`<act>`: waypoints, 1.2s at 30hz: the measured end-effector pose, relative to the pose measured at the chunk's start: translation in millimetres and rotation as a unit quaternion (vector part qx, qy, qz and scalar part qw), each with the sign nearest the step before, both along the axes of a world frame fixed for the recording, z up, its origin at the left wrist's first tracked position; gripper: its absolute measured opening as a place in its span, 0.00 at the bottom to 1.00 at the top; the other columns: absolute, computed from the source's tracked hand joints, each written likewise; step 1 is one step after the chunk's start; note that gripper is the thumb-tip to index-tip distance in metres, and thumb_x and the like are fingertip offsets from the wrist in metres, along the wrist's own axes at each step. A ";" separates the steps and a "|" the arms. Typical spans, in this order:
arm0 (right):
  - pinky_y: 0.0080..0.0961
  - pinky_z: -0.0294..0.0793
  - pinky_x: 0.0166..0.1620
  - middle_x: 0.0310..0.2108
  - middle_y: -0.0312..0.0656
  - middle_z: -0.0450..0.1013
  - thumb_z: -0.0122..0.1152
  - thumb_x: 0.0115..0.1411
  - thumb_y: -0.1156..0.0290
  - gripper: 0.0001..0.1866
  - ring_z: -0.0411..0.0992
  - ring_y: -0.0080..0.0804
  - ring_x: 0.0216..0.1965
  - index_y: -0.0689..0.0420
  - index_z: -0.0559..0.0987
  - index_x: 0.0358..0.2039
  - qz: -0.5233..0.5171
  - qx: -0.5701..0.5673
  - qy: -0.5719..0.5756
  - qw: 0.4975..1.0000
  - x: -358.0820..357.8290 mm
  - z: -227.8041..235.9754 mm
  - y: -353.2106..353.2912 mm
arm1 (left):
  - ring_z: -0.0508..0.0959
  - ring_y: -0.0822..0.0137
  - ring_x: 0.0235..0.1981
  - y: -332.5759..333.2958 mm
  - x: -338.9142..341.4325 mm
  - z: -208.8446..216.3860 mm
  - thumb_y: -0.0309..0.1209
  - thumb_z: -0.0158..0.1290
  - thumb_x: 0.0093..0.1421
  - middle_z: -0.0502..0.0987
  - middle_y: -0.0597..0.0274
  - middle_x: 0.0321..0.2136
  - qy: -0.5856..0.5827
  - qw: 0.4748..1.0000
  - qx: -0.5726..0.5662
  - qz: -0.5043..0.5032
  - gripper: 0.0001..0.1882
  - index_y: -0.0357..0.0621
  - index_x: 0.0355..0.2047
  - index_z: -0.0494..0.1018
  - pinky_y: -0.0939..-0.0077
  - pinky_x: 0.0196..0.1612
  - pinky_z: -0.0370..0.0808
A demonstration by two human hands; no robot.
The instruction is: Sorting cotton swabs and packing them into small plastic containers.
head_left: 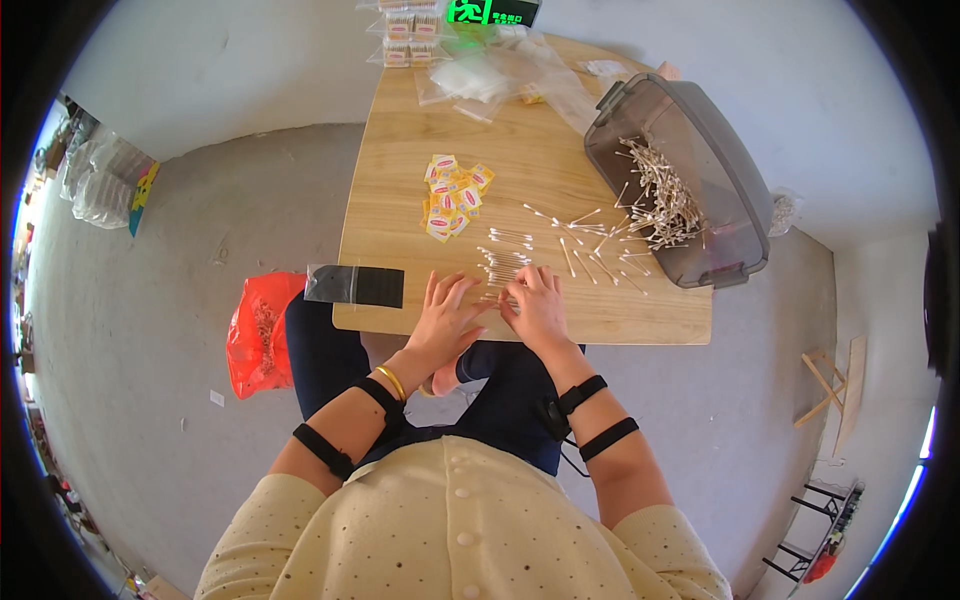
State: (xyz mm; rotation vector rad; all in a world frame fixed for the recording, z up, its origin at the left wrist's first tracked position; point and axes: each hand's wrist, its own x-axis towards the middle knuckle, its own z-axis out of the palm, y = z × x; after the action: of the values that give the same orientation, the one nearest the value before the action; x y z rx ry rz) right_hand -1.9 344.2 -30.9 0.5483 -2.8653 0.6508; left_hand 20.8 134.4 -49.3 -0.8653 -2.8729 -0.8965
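Note:
Near the table's front edge, my right hand (537, 308) has its fingers closed on the near end of a row of cotton swabs (503, 262) lined up side by side. The exact number under the fingers is hidden. Just left of it, my left hand (446, 315) lies with fingers apart, its fingertips by the swabs' left ends. Loose cotton swabs (590, 262) are scattered to the right of the row. More swabs (662, 200) fill part of a grey plastic bin (640, 112) tipped on its side, with its mouth toward the row.
Small yellow-and-white cards (455, 197) lie piled beyond my hands. A clear bag with a black panel (365, 287) overhangs the table's (420, 120) left edge. Filled packs (408, 40) and clear plastic bags (490, 80) sit at the far end. A red bag (262, 335) rests on the floor.

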 end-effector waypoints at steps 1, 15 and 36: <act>0.40 0.68 0.51 0.39 0.37 0.70 0.69 0.49 0.71 0.05 0.68 0.42 0.47 0.51 0.81 0.28 0.005 0.004 -0.001 1.000 -0.5 -0.1 0.4 | 0.58 0.50 0.68 -0.8 0.6 0.2 0.37 0.67 0.53 0.63 0.61 0.62 0.000 1.000 -0.001 -0.001 0.27 0.64 0.55 0.77 0.35 0.74 0.45; 0.35 0.70 0.48 0.36 0.39 0.72 0.72 0.52 0.71 0.07 0.71 0.43 0.44 0.56 0.84 0.31 0.043 -0.250 -0.127 0.959 2.3 47.7 -7.9 | 0.77 0.62 0.47 -8.0 -13.9 45.6 0.32 0.67 0.58 0.78 0.60 0.39 -0.177 0.919 0.330 0.121 0.11 0.43 0.40 0.83 0.66 0.52 0.72; 0.20 0.70 0.40 0.30 0.33 0.74 0.54 0.74 0.65 0.13 0.68 0.19 0.32 0.61 0.81 0.40 0.151 -0.532 -0.388 0.737 47.3 147.1 -45.9 | 0.75 0.70 0.45 -53.1 25.5 158.7 0.25 0.64 0.61 0.76 0.63 0.39 -0.144 0.856 0.496 0.029 0.06 0.41 0.39 0.84 0.72 0.54 0.69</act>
State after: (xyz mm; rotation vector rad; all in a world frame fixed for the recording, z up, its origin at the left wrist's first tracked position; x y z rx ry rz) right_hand 45.3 298.4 116.2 0.5823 -2.2272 2.8294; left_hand 46.4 81.3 109.3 -0.5168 -2.0243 -2.2997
